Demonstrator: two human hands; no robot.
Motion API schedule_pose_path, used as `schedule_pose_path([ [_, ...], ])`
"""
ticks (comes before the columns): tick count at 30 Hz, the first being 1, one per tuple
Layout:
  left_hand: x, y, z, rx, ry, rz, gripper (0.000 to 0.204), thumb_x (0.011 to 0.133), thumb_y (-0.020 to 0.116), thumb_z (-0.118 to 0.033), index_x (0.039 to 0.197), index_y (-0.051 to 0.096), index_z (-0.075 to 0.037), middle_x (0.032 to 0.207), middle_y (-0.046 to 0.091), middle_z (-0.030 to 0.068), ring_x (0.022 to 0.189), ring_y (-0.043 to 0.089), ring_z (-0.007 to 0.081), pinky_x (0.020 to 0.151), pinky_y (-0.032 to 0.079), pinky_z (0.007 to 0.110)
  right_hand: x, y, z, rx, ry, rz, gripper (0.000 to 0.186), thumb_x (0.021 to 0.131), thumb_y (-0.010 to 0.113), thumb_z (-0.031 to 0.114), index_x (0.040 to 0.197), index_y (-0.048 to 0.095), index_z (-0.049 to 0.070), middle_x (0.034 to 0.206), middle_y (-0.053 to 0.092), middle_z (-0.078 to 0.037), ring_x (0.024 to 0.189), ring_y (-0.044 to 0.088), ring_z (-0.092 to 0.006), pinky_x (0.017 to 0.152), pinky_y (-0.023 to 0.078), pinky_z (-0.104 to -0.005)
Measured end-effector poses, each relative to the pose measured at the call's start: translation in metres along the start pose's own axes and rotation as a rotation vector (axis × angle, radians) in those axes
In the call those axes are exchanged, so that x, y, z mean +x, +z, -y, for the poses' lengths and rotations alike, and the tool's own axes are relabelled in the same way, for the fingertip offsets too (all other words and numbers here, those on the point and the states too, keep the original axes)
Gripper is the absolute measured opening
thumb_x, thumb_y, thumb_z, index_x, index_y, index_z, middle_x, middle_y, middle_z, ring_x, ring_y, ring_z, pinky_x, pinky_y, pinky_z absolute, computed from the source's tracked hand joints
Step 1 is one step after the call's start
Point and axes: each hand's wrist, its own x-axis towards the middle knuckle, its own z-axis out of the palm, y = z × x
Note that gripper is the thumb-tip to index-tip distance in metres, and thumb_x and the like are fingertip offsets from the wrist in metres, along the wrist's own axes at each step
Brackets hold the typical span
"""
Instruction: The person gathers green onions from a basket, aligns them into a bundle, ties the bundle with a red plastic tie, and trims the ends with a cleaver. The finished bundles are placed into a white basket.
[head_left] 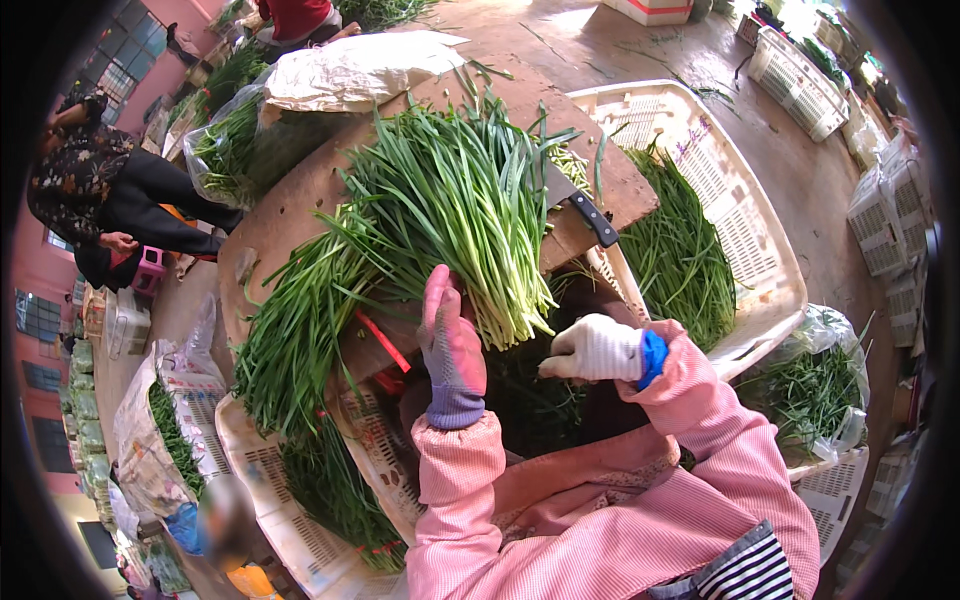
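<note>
A large pile of garlic chives [470,200] lies on a brown board [280,215], its pale stem ends pointing toward me. My left hand [452,345], in a pink and grey glove, is held upright with straight fingers against the near side of the stems. My right hand [595,348], in a white knitted glove, is closed just right of the stem ends. Whatever it may pinch is too small to make out. A knife [593,218] with a black handle rests on the board's right side, its blade partly under the leaves. A red strip [383,340] hangs at the board's near edge.
Right of the board stands a white crate [770,270] with loose chives. Another crate [270,480] at lower left holds tied bundles. A bag of greens [815,390] sits at right. A white sack [360,72] covers the board's far end. Another person [120,180] stands at left.
</note>
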Motion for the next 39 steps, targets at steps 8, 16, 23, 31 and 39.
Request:
schedule_pose_path([
  [8,-0.009,-0.011,0.001,0.037,-0.019,-0.013,0.063,0.097,0.063,-0.023,0.148,0.039,0.006,0.137,0.051,0.0094,0.126,0.045,0.0167,0.114,0.028,0.032,0.002,-0.003,0.005,0.253,-0.010,-0.161,0.026,0.090,0.072,0.029,0.088,0.074,0.004,0.065,0.065,-0.001,0.057,0.060,-0.0092,0.055,0.050,-0.0255],
  [16,-0.015,-0.009,-0.001,-0.089,-0.114,-0.002,0.060,0.097,0.061,-0.031,0.143,0.043,0.003,0.141,0.050,0.0143,0.129,0.048,0.0244,0.113,0.037,0.043,0.048,0.028,-0.011,-0.114,-0.311,-0.575,0.018,0.080,0.077,0.021,0.079,0.071,0.004,0.060,0.060,-0.012,0.053,0.062,-0.0218,0.053,0.050,-0.0335],
  [23,-0.023,-0.025,-0.010,-0.049,-0.057,0.023,0.060,0.099,0.057,-0.031,0.146,0.041,0.001,0.145,0.046,0.0161,0.133,0.046,0.0249,0.114,0.035,0.042,0.037,0.025,-0.014,0.068,-0.219,-0.543,0.022,0.086,0.076,0.023,0.084,0.072,0.001,0.062,0.061,-0.005,0.055,0.058,-0.0117,0.052,0.047,-0.0295],
  [31,-0.088,-0.089,-0.020,0.123,-0.068,-0.129,0.044,0.101,0.053,-0.015,0.140,0.047,0.004,0.130,0.059,0.0168,0.111,0.063,0.0237,0.102,0.050,0.039,0.001,0.061,-0.052,0.133,0.154,-0.396,0.023,0.090,0.073,0.025,0.083,0.072,0.003,0.061,0.060,-0.001,0.054,0.056,-0.0103,0.052,0.045,-0.0275],
  [39,-0.139,-0.130,-0.034,0.118,0.014,-0.360,0.037,0.100,0.053,-0.009,0.135,0.053,0.004,0.122,0.064,0.0156,0.104,0.065,0.0216,0.099,0.053,0.039,0.012,0.083,-0.075,-0.051,0.052,-0.432,0.021,0.085,0.074,0.029,0.089,0.074,0.008,0.076,0.069,-0.014,0.073,0.069,-0.0321,0.068,0.054,-0.0389],
])
